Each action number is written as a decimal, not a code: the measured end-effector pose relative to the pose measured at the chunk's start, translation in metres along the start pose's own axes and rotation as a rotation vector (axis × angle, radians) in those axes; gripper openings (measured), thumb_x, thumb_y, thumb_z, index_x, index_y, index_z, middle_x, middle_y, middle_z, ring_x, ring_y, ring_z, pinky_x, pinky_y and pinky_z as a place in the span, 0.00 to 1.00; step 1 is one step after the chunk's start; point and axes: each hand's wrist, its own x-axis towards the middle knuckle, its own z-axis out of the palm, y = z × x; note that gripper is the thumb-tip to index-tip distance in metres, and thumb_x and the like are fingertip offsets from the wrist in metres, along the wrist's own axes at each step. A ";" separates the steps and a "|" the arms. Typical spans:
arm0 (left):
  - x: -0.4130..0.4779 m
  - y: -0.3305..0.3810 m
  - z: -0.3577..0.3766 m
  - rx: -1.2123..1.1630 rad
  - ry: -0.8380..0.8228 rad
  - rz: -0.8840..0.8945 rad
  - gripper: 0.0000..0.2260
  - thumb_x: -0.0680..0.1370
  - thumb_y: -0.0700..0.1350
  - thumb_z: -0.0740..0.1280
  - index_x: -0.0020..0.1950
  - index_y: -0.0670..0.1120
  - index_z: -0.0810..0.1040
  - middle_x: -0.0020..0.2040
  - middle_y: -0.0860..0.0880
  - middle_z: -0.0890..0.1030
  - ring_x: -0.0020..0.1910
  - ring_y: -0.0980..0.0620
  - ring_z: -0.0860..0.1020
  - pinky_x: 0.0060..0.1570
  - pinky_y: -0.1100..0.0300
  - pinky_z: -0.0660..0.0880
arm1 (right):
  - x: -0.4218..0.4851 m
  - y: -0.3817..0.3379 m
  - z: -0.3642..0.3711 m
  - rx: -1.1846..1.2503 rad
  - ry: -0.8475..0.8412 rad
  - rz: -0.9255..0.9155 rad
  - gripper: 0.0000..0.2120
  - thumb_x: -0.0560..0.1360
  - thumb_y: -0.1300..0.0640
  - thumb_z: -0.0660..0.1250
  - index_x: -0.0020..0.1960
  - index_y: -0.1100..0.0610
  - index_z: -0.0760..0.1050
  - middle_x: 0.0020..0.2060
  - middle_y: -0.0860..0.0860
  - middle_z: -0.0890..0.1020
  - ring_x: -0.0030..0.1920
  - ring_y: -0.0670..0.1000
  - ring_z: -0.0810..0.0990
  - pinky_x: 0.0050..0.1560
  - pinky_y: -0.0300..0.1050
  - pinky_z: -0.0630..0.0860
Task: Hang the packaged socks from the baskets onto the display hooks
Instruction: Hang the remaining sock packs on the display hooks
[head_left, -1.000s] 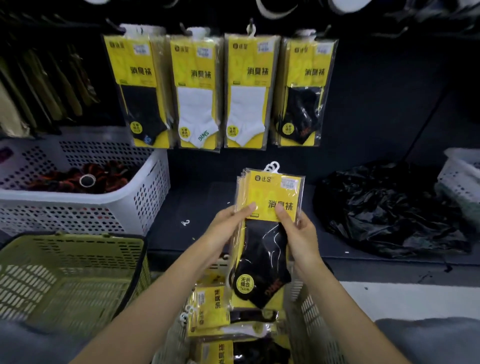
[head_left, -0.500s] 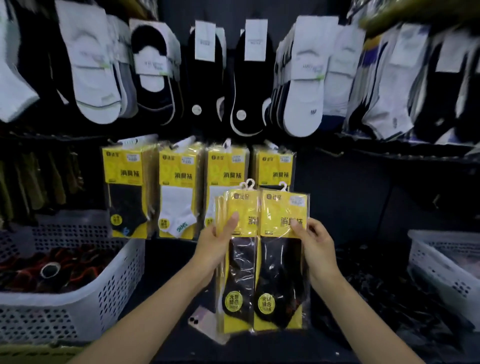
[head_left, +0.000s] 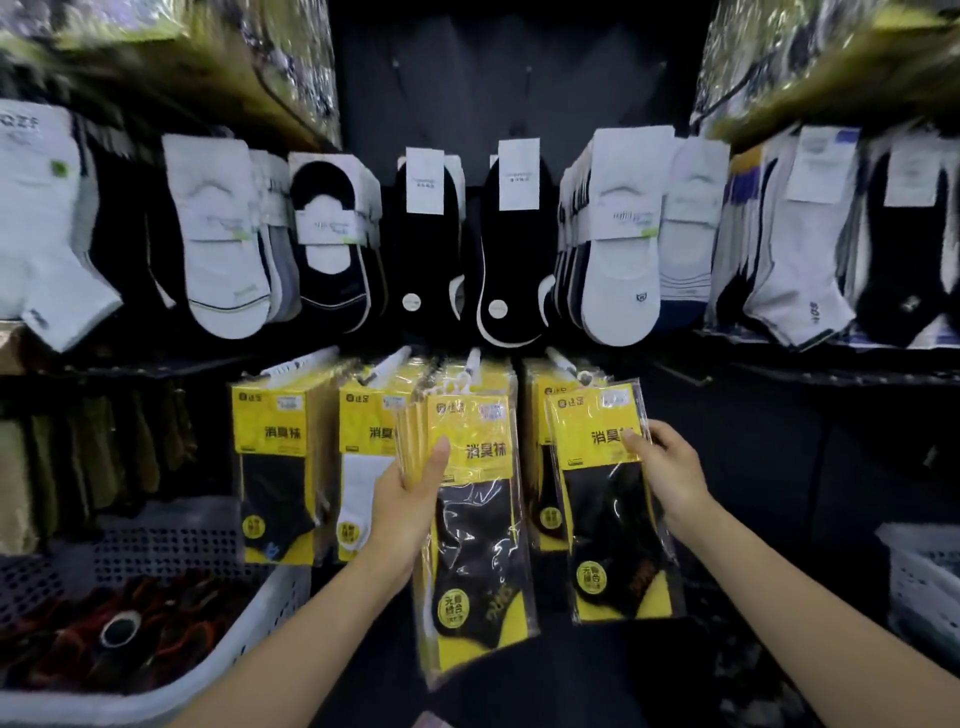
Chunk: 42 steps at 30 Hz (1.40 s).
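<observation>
Containers first. The white plastic basket (head_left: 156, 699) at my lower left, the kind with little holes punched all over its walls, holds a heap of dark red and black bundles (head_left: 171, 623) with a pale-rimmed ring in the middle. It's too blurry to say more. Another white holey basket (head_left: 919, 577) pokes in at the right edge, and I can't make out what's in it.

My left hand (head_left: 410, 499) has a stack of sock packs (head_left: 472, 530), fingers (head_left: 439, 457) clamped on it: thumb flat on the front card, the rest wrapped round the left edge. The packs are crinkly clear plastic sleeves with yellow cardboard inside and a black ankle sock showing through. The stack's top tabs sit just under the third hook (head_left: 471, 361).

My right hand (head_left: 670, 467) pinches a single pack (head_left: 608, 519) of the same kind by its right edge. Its tab is right up at the fourth hook (head_left: 563, 359), but I can't tell if it's actually threaded on. Both hooks are thin rods with white tips.

Further left hang a black-sock pack (head_left: 275, 467) and a white-sock pack (head_left: 363, 467). Above them is a row of loose low-cut socks (head_left: 618, 260) in black and white, each with a paper band.
</observation>
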 end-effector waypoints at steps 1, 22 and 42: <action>0.000 -0.001 0.000 0.000 -0.001 -0.004 0.08 0.74 0.60 0.64 0.45 0.56 0.76 0.42 0.57 0.79 0.43 0.63 0.74 0.38 0.69 0.66 | 0.005 0.002 0.003 0.002 -0.007 0.003 0.03 0.78 0.57 0.65 0.47 0.52 0.77 0.47 0.51 0.83 0.54 0.53 0.80 0.62 0.53 0.73; -0.023 -0.013 0.040 -0.048 -0.155 -0.049 0.10 0.70 0.64 0.65 0.45 0.60 0.75 0.35 0.68 0.80 0.36 0.72 0.77 0.32 0.76 0.70 | -0.053 0.007 0.029 0.059 -0.223 0.030 0.10 0.74 0.50 0.68 0.51 0.55 0.80 0.45 0.51 0.85 0.44 0.49 0.84 0.43 0.39 0.79; 0.014 -0.003 0.006 -0.078 0.016 0.029 0.10 0.74 0.63 0.61 0.44 0.58 0.74 0.38 0.59 0.75 0.38 0.63 0.71 0.36 0.68 0.66 | 0.004 -0.004 0.001 -0.026 0.071 0.031 0.06 0.79 0.60 0.63 0.48 0.61 0.77 0.46 0.57 0.82 0.48 0.55 0.79 0.54 0.52 0.75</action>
